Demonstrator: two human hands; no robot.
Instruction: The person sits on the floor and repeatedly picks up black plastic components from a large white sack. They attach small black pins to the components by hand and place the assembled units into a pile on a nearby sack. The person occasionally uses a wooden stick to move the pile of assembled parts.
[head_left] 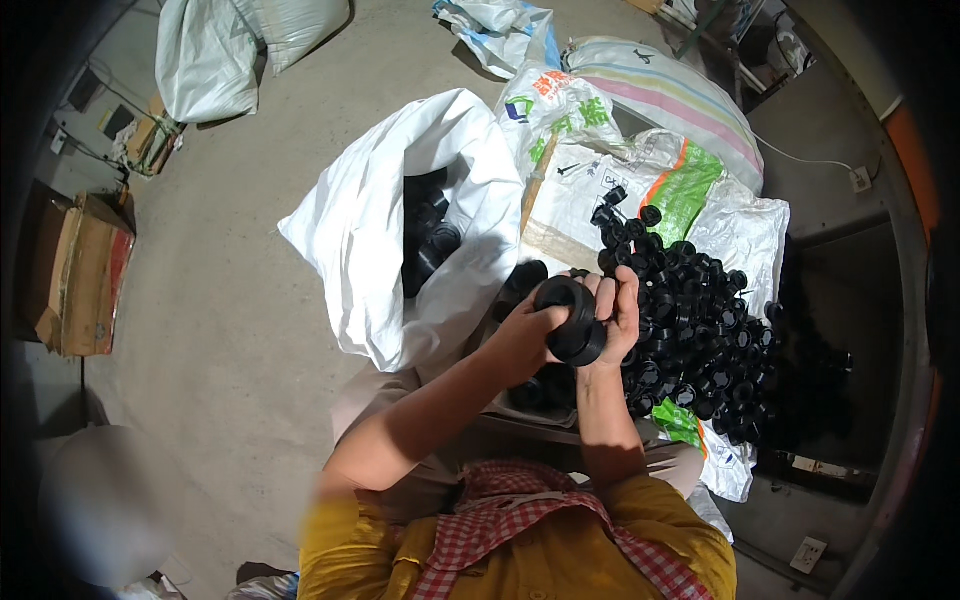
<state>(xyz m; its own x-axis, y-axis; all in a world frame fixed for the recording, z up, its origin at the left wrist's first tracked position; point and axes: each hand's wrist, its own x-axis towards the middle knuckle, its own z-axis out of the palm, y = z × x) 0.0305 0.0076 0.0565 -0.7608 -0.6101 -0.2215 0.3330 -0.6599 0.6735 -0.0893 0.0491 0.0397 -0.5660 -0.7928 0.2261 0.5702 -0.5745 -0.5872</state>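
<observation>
In front of my lap, both hands meet on a black, hollow, ring-shaped plastic part [582,345]. My left hand [525,345] is closed round it from the left, the thumb lying along its upper rim. My right hand [622,320] presses against its far right side with bent fingers; the forefinger sticks up, and the part hides some of the grip. Just right of my hands spreads a heap of small black caps [690,330]. Larger black round parts [527,275] lie below and behind my left hand, partly covered by my arms.
A white woven sack [350,240] stands gaping at the left, with black parts [430,245] inside. Printed sacks [600,200] lie under the heap, and a full striped sack [665,90] is behind. Far left is a cardboard box [85,275]; dark panels border the right.
</observation>
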